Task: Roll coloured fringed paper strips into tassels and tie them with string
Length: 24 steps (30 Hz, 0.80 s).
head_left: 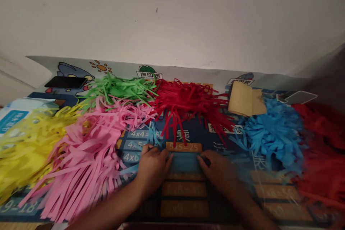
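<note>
Between my two hands a blue fringed piece (pixel 184 162) is stretched out, its middle band flat over the printed mat. My left hand (pixel 155 161) is closed on its left end, with blue strips sticking out past the fingers. At the right end my right hand (pixel 214 165) pinches the same piece; that side is blurred by motion. Left of my left hand lies a pink fringed pile (pixel 88 151). Beyond my hands is a dark red fringed pile (pixel 185 97), and to the right a blue fringed pile (pixel 275 133).
A yellow pile (pixel 29 147) and a light blue packet (pixel 16 115) lie at left. Green strips (pixel 121 88) and a black phone (pixel 64 82) are farther back. Folded brown paper (pixel 245 100) rests beside the blue pile; red strips (pixel 323 158) cover the right. A wall (pixel 172 25) stands behind.
</note>
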Tool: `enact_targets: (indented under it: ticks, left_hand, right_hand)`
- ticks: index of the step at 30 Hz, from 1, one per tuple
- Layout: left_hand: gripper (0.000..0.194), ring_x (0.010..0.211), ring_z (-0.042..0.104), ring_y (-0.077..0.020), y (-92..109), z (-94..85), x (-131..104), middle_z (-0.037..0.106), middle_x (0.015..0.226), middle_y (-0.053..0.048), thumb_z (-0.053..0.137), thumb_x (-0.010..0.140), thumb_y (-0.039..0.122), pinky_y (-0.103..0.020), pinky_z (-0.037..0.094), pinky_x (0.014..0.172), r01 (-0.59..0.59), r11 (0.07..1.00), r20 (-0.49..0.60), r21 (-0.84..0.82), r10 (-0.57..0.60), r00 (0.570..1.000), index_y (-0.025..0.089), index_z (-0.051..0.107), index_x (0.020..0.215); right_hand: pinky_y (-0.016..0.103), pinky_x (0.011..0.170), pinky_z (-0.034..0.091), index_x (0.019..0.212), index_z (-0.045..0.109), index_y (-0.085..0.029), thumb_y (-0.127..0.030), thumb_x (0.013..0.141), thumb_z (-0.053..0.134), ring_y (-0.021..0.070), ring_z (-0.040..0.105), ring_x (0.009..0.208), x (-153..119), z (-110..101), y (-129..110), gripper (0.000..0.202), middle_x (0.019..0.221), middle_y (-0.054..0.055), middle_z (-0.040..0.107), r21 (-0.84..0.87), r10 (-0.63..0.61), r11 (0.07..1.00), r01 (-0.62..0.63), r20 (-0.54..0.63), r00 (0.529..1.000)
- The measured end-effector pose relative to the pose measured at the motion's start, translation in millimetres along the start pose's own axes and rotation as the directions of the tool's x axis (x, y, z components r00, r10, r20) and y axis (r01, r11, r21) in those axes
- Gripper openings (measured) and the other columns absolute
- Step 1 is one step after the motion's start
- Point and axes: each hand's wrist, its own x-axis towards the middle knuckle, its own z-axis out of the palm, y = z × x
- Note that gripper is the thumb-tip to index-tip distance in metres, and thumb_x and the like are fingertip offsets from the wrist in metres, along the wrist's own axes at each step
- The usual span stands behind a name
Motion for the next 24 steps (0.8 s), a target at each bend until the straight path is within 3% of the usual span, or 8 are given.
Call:
enact_targets:
  ticks: [12, 14, 16, 18, 20, 21, 22, 24]
  left_hand:
    - [0.024, 0.057, 0.058, -0.0206, 5, 6.0, -2, 0.059, 0.051, -0.001, 0.058, 0.089, 0.026, -0.040, 0.038, 0.075, -0.004, 0.999, -0.099, 0.039, 0.007, 0.995, 0.020, 0.063, 0.066]
    - [0.014, 0.067, 0.060, -0.0220, 6, 6.4, -2, 0.065, 0.063, -0.003, 0.060, 0.088, 0.023, -0.042, 0.038, 0.078, -0.015, 0.999, -0.114, 0.041, 0.020, 0.993, 0.020, 0.065, 0.075]
    - [0.006, 0.085, 0.061, -0.0238, 5, 5.1, 0, 0.071, 0.087, -0.004, 0.062, 0.086, 0.018, -0.043, 0.036, 0.085, -0.109, 0.993, -0.145, 0.055, 0.116, 0.983, 0.022, 0.066, 0.087]
    - [0.008, 0.097, 0.057, -0.0232, 1, 1.5, 3, 0.070, 0.099, -0.003, 0.064, 0.085, 0.016, -0.042, 0.034, 0.092, -0.316, 0.946, -0.131, 0.078, 0.324, 0.937, 0.023, 0.066, 0.088]
    - [0.006, 0.096, 0.055, -0.0216, -4, -4.7, 7, 0.068, 0.092, -0.001, 0.066, 0.084, 0.017, -0.040, 0.033, 0.096, -0.534, 0.841, -0.028, 0.082, 0.538, 0.843, 0.022, 0.064, 0.082]
    - [0.006, 0.094, 0.054, -0.0210, -6, -8.4, 9, 0.067, 0.088, 0.000, 0.067, 0.084, 0.018, -0.040, 0.033, 0.097, -0.606, 0.793, 0.047, 0.069, 0.604, 0.795, 0.021, 0.063, 0.080]
    - [0.005, 0.093, 0.053, -0.0208, -7, -12.2, 11, 0.066, 0.085, 0.000, 0.066, 0.084, 0.020, -0.040, 0.032, 0.100, -0.648, 0.760, 0.115, 0.055, 0.640, 0.760, 0.021, 0.063, 0.081]
    - [0.003, 0.092, 0.052, -0.0216, -6, -18.9, 12, 0.065, 0.082, -0.001, 0.064, 0.085, 0.022, -0.044, 0.029, 0.104, -0.673, 0.738, 0.205, 0.045, 0.653, 0.729, 0.021, 0.063, 0.082]
  right_hand:
    - [0.028, 0.063, 0.036, 0.083, 0.065, -0.021, -0.033, 0.090, 0.054, 0.0224, 0.066, 0.076, 2, 10, 3, 0.017, 0.080, 0.002, 0.070, -0.012, 0.033, 0.999, -0.033, 0.003, 0.999]
    - [0.029, 0.062, 0.035, 0.085, 0.065, -0.021, -0.033, 0.090, 0.055, 0.0221, 0.066, 0.077, 4, 9, 4, 0.016, 0.082, 0.002, 0.070, -0.017, 0.042, 0.999, -0.042, 0.014, 0.999]
    - [0.030, 0.064, 0.035, 0.088, 0.065, -0.021, -0.032, 0.089, 0.059, 0.0219, 0.065, 0.077, 5, 2, 5, 0.012, 0.084, 0.002, 0.070, -0.038, 0.026, 0.999, -0.026, 0.002, 1.000]
    - [0.033, 0.070, 0.036, 0.092, 0.065, -0.020, -0.029, 0.086, 0.063, 0.0244, 0.064, 0.082, 3, -10, 4, 0.011, 0.089, 0.005, 0.070, -0.107, 0.001, 0.994, -0.010, -0.082, 0.997]
    - [0.039, 0.081, 0.035, 0.098, 0.065, -0.018, -0.022, 0.085, 0.063, 0.0287, 0.060, 0.094, -3, -22, 2, 0.014, 0.099, 0.010, 0.069, -0.193, -0.053, 0.981, 0.009, -0.225, 0.973]
    - [0.042, 0.085, 0.034, 0.101, 0.064, -0.018, -0.018, 0.086, 0.060, 0.0293, 0.058, 0.099, -7, -25, 0, 0.016, 0.104, 0.011, 0.068, -0.221, -0.132, 0.972, 0.075, -0.255, 0.958]
    - [0.042, 0.089, 0.032, 0.104, 0.064, -0.018, -0.014, 0.086, 0.058, 0.0285, 0.057, 0.101, -11, -27, -1, 0.019, 0.107, 0.012, 0.067, -0.234, -0.240, 0.955, 0.184, -0.238, 0.941]
    - [0.042, 0.095, 0.031, 0.104, 0.065, -0.019, -0.012, 0.087, 0.055, 0.0250, 0.058, 0.099, -16, -22, -1, 0.021, 0.106, 0.010, 0.068, -0.196, -0.470, 0.873, 0.446, -0.102, 0.877]
